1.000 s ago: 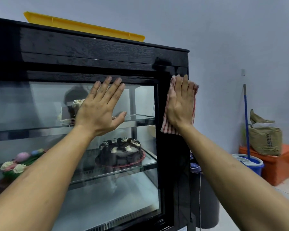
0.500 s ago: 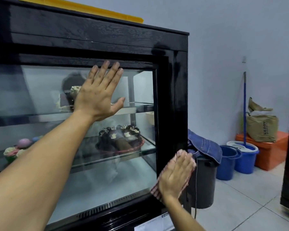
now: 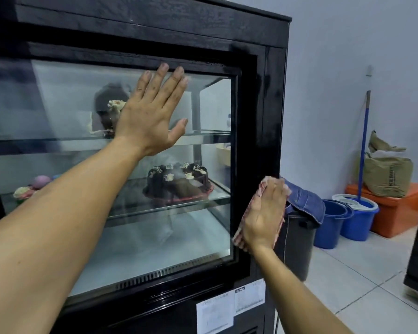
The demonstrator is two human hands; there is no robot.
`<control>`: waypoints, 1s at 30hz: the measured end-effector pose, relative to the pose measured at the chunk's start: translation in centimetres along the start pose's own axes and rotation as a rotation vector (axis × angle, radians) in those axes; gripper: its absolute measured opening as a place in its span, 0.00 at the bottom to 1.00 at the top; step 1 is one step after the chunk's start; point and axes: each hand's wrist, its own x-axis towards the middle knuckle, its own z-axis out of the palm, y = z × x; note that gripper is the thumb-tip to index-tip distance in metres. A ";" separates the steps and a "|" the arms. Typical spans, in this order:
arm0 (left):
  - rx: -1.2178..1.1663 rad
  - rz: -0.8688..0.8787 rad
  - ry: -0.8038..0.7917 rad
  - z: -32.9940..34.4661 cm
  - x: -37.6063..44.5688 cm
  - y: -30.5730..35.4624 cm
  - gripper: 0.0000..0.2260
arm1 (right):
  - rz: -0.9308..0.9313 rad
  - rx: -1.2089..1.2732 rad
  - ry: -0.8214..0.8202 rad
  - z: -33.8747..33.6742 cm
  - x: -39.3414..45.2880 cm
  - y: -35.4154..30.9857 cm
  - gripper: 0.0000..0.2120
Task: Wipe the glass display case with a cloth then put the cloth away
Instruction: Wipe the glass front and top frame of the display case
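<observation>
Head view: left hand (image 3: 152, 114) flat, fingers spread straight, palm on the case (image 3: 258, 121) glass near its top edge. Right hand (image 3: 263, 213) flat too, fingers straight and together, pressing the cloth (image 3: 245, 218) against the case's black right frame, low down. Cloth is red-and-white striped, crumpled under the palm, long axis roughly vertical along the frame.
</observation>
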 end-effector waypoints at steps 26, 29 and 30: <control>0.019 -0.028 -0.008 -0.1 -0.2 0.2 0.37 | 0.415 -0.005 0.018 0.7 -6.0 0.8 0.31; 0.014 -0.028 -0.002 -0.1 -0.2 0.2 0.37 | 0.189 -0.023 0.070 0.6 1.0 -2.3 0.30; 0.013 -0.028 0.001 0.0 -0.2 0.1 0.37 | 0.113 -0.032 0.071 0.5 2.3 -2.6 0.29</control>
